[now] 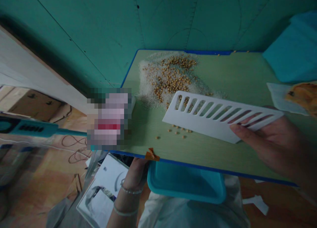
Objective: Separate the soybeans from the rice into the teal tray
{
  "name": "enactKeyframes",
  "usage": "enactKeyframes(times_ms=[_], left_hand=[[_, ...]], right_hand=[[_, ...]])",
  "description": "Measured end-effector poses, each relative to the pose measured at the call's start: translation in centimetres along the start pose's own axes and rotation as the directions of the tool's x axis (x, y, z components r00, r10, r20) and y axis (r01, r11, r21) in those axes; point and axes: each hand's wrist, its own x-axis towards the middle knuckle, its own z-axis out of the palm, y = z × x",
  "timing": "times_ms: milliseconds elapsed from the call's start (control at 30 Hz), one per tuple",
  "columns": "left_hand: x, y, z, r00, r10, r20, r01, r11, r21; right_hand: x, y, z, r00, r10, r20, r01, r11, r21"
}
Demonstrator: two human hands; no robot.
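The right hand [269,143] grips a white slotted scraper [200,120] at the near side of a heap [163,77] on the tabletop [235,76], its soybeans [173,84] and white granules [145,77] largely mingled, few beans apart, while the left hand [136,168], grip hidden, is beside the turquoise tray [188,196].

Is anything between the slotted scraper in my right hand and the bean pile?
Nothing visible: the far end of the slotted scraper in your right hand overlaps the bean pile in view; whether they touch is unclear.
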Motion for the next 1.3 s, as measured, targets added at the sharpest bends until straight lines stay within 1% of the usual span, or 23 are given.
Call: enactKeyframes(times_ms=[167, 433, 600, 733, 900, 1133, 1300], left_hand=[[0.1, 0.0, 0.0, 1.000, 0.006, 0.009, -0.005, 1.000, -0.009], [-0.1, 0.2, 0.0, 0.999, 0.029, -0.045, -0.028, 0.999, 0.033], [-0.1, 0.2, 0.2, 1.000, 0.021, -0.021, -0.021, 1.000, 0.006], [-0.1, 0.1, 0.0, 0.999, 0.025, -0.021, -0.025, 1.000, 0.012], [-0.2, 0.3, -0.1, 0.998, 0.051, -0.032, -0.051, 0.999, 0.015], [-0.5, 1.0, -0.5, 0.997, 0.047, -0.056, -0.042, 0.995, 0.095], [-0.3, 1.0, -1.0, 0.997, 0.041, -0.058, -0.037, 0.997, 0.067]], right_hand=[[-0.4, -0.1, 0.2, 0.999, -0.044, 0.023, 0.043, 0.998, 0.047], [-1.1, 0.0, 0.3, 0.991, -0.066, 0.118, 0.060, 0.997, 0.056], [-1.2, 0.1, 0.3, 0.980, -0.118, 0.161, 0.107, 0.992, 0.072], [-1.3, 0.0, 0.3, 0.973, -0.087, 0.215, 0.072, 0.994, 0.077], [-1.3, 0.2, 0.4, 0.981, -0.053, 0.188, 0.044, 0.998, 0.052], [0.0, 0.0, 1.5, 0.966, -0.005, 0.259, -0.044, 0.982, 0.183], [1.2, -0.3, 1.9, 0.942, -0.035, 0.334, -0.046, 0.972, 0.230]])
